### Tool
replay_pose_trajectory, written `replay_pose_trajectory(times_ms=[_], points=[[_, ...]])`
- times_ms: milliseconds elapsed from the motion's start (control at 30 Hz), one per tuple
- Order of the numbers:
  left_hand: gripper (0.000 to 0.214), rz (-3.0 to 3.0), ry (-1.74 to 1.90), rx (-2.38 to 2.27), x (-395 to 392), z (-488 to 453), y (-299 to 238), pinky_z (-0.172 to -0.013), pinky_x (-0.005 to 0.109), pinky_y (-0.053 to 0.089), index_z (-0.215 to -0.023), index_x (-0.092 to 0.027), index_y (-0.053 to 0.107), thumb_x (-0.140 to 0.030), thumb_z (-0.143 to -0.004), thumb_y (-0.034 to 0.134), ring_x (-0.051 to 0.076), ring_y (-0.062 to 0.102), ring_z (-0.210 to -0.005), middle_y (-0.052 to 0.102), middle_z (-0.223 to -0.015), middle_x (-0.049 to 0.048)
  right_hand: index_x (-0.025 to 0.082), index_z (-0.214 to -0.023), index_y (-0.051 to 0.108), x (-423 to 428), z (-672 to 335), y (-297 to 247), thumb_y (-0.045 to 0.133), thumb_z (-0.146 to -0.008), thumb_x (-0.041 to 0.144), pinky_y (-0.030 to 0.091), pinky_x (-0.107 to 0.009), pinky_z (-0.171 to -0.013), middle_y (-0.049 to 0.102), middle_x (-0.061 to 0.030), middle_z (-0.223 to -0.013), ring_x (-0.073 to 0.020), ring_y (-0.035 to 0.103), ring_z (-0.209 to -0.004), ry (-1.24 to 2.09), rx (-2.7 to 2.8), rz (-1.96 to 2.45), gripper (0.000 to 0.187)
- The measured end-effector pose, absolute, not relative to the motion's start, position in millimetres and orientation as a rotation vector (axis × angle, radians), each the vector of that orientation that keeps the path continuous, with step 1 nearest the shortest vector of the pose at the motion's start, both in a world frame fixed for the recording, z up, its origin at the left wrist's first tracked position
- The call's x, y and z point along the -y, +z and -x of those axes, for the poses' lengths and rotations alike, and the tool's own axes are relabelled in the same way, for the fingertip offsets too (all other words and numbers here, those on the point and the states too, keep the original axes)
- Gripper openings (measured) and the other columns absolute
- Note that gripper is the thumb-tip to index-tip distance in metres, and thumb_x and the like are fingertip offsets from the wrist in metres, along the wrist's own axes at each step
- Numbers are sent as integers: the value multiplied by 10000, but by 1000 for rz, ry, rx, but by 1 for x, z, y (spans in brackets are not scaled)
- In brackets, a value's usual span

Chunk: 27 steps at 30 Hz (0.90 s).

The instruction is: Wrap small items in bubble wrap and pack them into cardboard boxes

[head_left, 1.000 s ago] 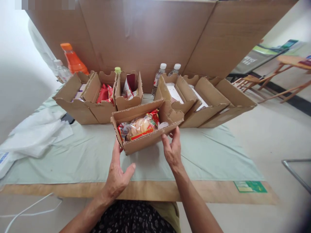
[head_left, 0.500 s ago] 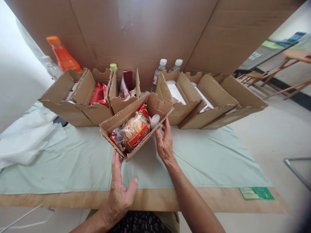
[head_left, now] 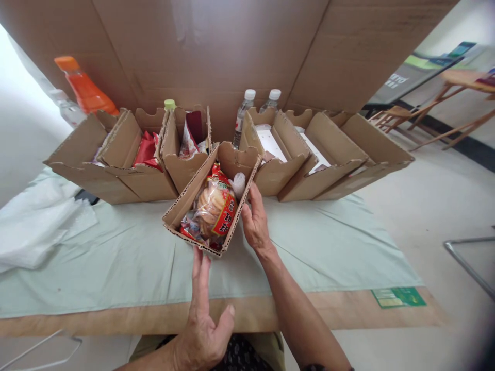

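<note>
A small open cardboard box (head_left: 181, 203) lies at an angle on the pale green cloth (head_left: 127, 257), its far end between two rows of similar boxes. Inside it lie a clear packet of round crackers with a red label (head_left: 213, 208) and a small white wrapped item (head_left: 238, 183). My right hand (head_left: 253, 219) rests with fingers stretched along the box's right wall. My left hand (head_left: 203, 317) is open, fingers straight, with the fingertips touching the box's near end.
Left row of cardboard boxes (head_left: 116, 175) holds red packets (head_left: 147, 149). Right row (head_left: 309, 170) holds white cards. An orange bottle (head_left: 83, 90) and water bottles (head_left: 243, 111) stand before a tall cardboard wall (head_left: 232, 46). White plastic bags (head_left: 34, 226) lie left. Wooden chairs (head_left: 444, 113) stand right.
The cracker box has turned from crosswise to pointing away from me and slid toward the gap between the rows. My right hand moved along its right wall; my left hand drew back to its near end.
</note>
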State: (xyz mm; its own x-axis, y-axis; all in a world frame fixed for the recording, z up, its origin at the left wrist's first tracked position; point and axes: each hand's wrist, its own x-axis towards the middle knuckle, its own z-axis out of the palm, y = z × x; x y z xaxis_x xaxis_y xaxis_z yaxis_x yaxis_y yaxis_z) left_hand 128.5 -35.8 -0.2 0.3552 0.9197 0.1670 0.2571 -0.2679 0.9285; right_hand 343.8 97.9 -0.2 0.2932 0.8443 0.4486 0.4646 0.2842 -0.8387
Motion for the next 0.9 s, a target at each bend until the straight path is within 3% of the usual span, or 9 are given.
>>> replay_pose_trajectory(times_ms=[100,267,367,467,633,700,900], points=[[937,-1812,965,-992,37,-138,6,-1256,732,169,-1676,-293,-6,-115,-929,531,445,90,-1616,-94,-1763,155,324,-1615,369,-96,-348,3,429,-1012,675,274,-575,-1284,347,-78,-1700,-295,321,-1573,440,1348,1299,700],[989,-1930,963,-892,38,-150,14,-1275,699,194,-1680,-283,7,-103,-876,555,406,-32,-1627,-126,-1769,91,305,-1579,443,-94,-354,7,405,-997,721,289,-544,-1284,424,-72,-1662,-284,370,-1550,481,1338,1268,716],[1025,-1953,946,-887,39,-157,16,-1270,708,208,-1680,-297,-9,-96,-856,568,405,-32,-1625,-139,-1768,70,305,-1573,450,-94,-355,8,369,-980,764,283,-522,-1290,423,-57,-1663,-269,367,-1553,531,1313,1282,755],[1031,-1953,925,-867,39,-168,18,-1270,701,221,-1680,-305,2,-92,-851,577,408,-6,-1625,-121,-1770,70,284,-1514,526,-93,-354,5,385,-961,776,346,-500,-1259,501,-59,-1609,-280,456,-1494,554,1226,1274,754],[994,-1937,996,-854,18,-195,12,-1290,670,191,-1677,-323,34,-87,-867,560,389,-15,-1629,-77,-1778,67,212,-1147,726,-91,-348,-4,360,-998,700,521,-458,-1063,758,-93,-1217,-279,681,-1176,512,931,1336,628],[980,-1933,1019,-850,-1,-209,8,-1295,664,178,-1675,-315,68,-102,-866,578,388,-14,-1630,-65,-1779,75,206,-1063,728,-92,-348,-10,349,-1004,685,536,-446,-1012,772,-93,-1121,-268,696,-1099,498,886,1362,614],[912,-1835,958,-946,-87,-242,5,-1298,650,146,-1623,-229,282,-166,-792,653,393,34,-1632,45,-1770,145,189,-1079,699,-100,-355,-23,391,-965,719,544,-430,-962,759,-137,-1152,-250,710,-1034,493,803,1400,624]])
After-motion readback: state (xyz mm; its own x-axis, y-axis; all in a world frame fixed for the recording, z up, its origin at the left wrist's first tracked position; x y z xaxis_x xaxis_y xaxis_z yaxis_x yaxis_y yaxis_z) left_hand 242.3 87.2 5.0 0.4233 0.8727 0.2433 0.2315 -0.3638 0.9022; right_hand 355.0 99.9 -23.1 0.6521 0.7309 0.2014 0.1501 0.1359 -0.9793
